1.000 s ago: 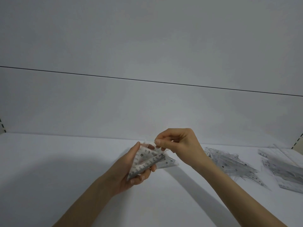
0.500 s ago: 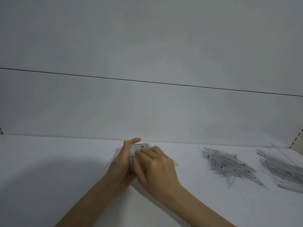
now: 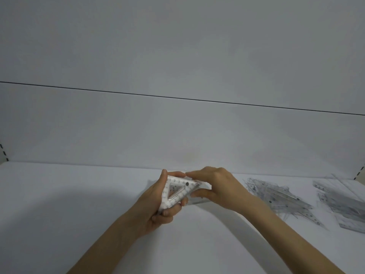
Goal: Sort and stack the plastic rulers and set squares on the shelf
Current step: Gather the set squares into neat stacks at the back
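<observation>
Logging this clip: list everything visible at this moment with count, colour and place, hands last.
set-square stack: one stack, piece count unclear, clear plastic, centre, in both hands
set-square pile: one loose pile, clear, on shelf right of the hands
ruler pile: one pile, clear, far right of shelf
shelf: one, white, across the lower frame
back panel: white, with a dark seam across it
slotted uprights: two, at the left and right edges
left hand: grips the stack's left side
right hand: pinches the stack's right corner
</observation>
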### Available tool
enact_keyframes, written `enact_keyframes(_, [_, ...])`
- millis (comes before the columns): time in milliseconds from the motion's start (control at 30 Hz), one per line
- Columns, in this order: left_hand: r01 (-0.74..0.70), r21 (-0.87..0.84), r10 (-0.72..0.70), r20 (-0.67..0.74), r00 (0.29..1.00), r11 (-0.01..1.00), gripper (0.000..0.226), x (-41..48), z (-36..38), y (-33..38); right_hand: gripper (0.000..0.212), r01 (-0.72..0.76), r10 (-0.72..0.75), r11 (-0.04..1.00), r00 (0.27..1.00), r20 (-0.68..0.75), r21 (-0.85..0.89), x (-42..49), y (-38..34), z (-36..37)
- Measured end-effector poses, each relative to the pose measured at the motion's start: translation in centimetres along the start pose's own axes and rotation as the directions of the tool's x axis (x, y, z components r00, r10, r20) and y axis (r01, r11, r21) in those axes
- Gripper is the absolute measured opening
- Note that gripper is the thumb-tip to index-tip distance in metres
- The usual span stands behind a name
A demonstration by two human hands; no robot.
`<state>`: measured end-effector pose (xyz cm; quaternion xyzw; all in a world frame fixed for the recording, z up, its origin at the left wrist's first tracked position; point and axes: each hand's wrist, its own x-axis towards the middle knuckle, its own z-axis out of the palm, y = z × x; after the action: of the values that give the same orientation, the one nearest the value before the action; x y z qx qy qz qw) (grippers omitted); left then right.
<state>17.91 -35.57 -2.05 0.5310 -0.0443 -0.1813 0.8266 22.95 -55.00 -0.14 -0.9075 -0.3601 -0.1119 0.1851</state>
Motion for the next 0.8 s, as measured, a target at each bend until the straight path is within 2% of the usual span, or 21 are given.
enact_keyframes(67, [0.025, 0.050, -0.025, 0.001, 1.000, 0.998, 0.051, -0.1, 0.1, 0.0, 0.029, 0.086, -0.087, 0.995, 0.996, -0.015, -0.056, 0.0, -0.3, 0.2])
enact_keyframes(167, [0.054, 0.081, -0.056, 0.018, 0.998, 0.995, 0.052, -0.3, 0.2, 0.0, 0.032, 0.100, -0.100, 0.995, 0.993, -0.060, -0.003, -0.1, -0.5, 0.4])
enact_keyframes(367, [0.091, 0.139, -0.099, 0.055, 0.994, 0.986, 0.056, -0.1, 0.3, -0.1, 0.016, 0.140, -0.137, 0.987, 0.990, -0.040, 0.080, -0.3, -0.9, 0.4])
enact_keyframes(533, [0.080, 0.127, -0.092, 0.094, 0.991, 0.989, 0.048, 0.0, 0.0, 0.0, 0.013, 0.117, -0.113, 0.986, 0.993, -0.035, 0.117, 0.1, -0.9, 0.6])
enact_keyframes(633, [0.075, 0.131, -0.085, 0.068, 0.994, 0.989, 0.050, 0.3, -0.3, 0.0, 0.010, 0.065, -0.062, 0.991, 0.998, -0.022, 0.121, 0.7, -0.6, 1.1])
enact_keyframes(700, [0.082, 0.175, -0.089, 0.036, 0.995, 0.981, 0.047, 0.5, -0.6, 0.0, 0.010, 0.044, -0.043, 0.992, 0.999, -0.011, 0.118, 1.0, -0.6, 1.3])
enact_keyframes(800, [0.072, 0.233, -0.073, -0.004, 0.997, 0.970, 0.043, 0.5, -1.0, -0.1, 0.025, 0.036, -0.040, 0.994, 0.999, 0.033, 0.104, 1.1, -1.1, 1.3])
